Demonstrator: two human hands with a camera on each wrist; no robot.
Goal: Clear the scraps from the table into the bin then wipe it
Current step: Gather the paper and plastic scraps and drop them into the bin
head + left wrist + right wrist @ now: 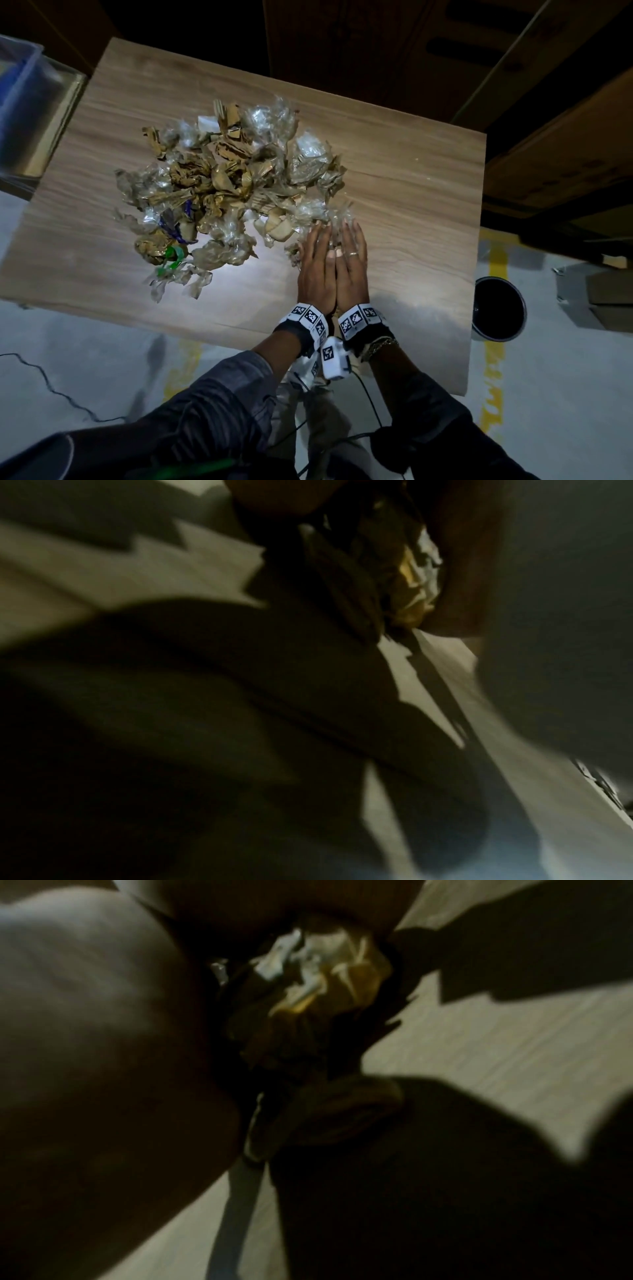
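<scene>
A heap of crumpled brown paper and clear plastic scraps (222,185) lies in the middle of the wooden table (411,164). My left hand (317,260) and right hand (352,260) stand side by side at the heap's near right edge. Their palms face each other, fingers straight, with a clump of scraps pressed between them. Both wrist views are dark and blurred. The left wrist view shows this clump of scraps (407,588) squeezed between skin. In the right wrist view the same scraps (318,988) sit between the palms above the tabletop. A round black bin (498,308) stands on the floor off the table's right edge.
A blue plastic container (20,102) sits past the table's left edge. Cardboard boxes (565,154) are stacked at the right and back. A black cable (51,387) runs over the floor at the lower left. Bare tabletop shows to the right of the hands.
</scene>
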